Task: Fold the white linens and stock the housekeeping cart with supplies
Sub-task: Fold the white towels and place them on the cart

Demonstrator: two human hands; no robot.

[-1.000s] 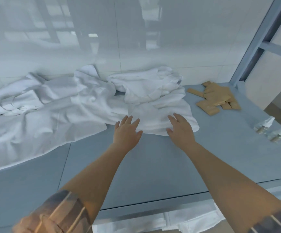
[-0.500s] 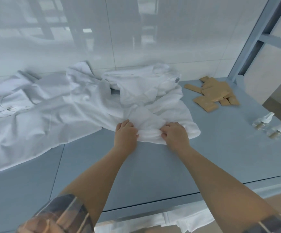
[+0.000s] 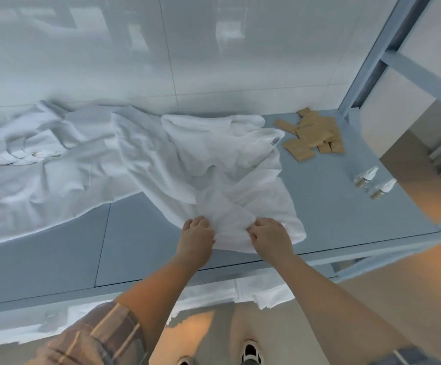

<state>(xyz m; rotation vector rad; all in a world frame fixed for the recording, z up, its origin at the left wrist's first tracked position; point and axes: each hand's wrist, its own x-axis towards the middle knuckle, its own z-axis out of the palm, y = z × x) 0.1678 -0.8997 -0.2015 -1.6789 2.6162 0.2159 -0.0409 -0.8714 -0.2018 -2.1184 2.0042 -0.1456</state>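
A crumpled white towel [image 3: 229,167] with a small label at its far right corner lies on the blue-grey cart top [image 3: 145,248]. My left hand [image 3: 195,238] and my right hand [image 3: 270,237] both pinch its near edge, a bunched fold of cloth between them. A larger white sheet [image 3: 45,175] spreads out to the left, partly under the towel. Tan soap packets [image 3: 311,135] lie in a pile at the back right. Two small clear bottles [image 3: 372,183] with white caps lie near the right edge.
A glossy white tiled wall [image 3: 187,48] stands right behind the cart top. A blue metal frame post [image 3: 366,64] rises at the right. Folded white linens [image 3: 253,288] sit on the shelf below the front edge. My shoes [image 3: 251,354] show on the floor.
My hands went from flat and open on the towel to closed on its near edge. The towel has been drawn toward the cart's front edge, and my view tilted further down.
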